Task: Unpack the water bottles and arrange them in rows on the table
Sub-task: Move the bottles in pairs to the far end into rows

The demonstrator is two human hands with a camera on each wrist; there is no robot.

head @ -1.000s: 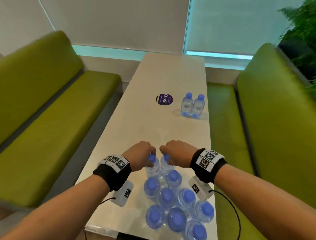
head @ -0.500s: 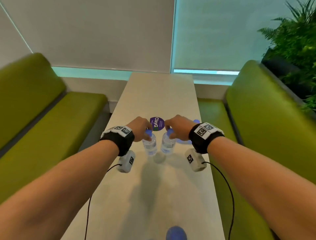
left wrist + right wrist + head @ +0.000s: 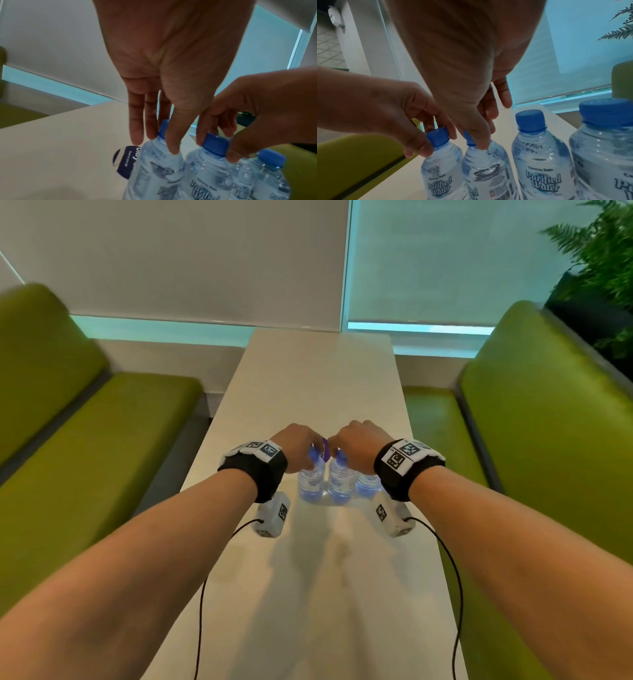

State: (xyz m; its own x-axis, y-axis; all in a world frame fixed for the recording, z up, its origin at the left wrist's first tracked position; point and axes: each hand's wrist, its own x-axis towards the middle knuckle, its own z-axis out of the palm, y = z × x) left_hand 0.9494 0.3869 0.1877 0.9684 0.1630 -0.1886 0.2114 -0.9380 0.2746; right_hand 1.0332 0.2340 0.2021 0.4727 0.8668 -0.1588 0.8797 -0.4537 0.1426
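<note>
Soft, bright light comes from the window ahead of me. My arms make pale shadows on the table — no glare. The edges bend and look smeary, and my wrist pictures are blurry up close.

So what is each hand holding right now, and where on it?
Left hand pinches one water bottle by its blue cap and neck; right hand pinches the next bottle the same way. Both bottles stand on the table.
</note>
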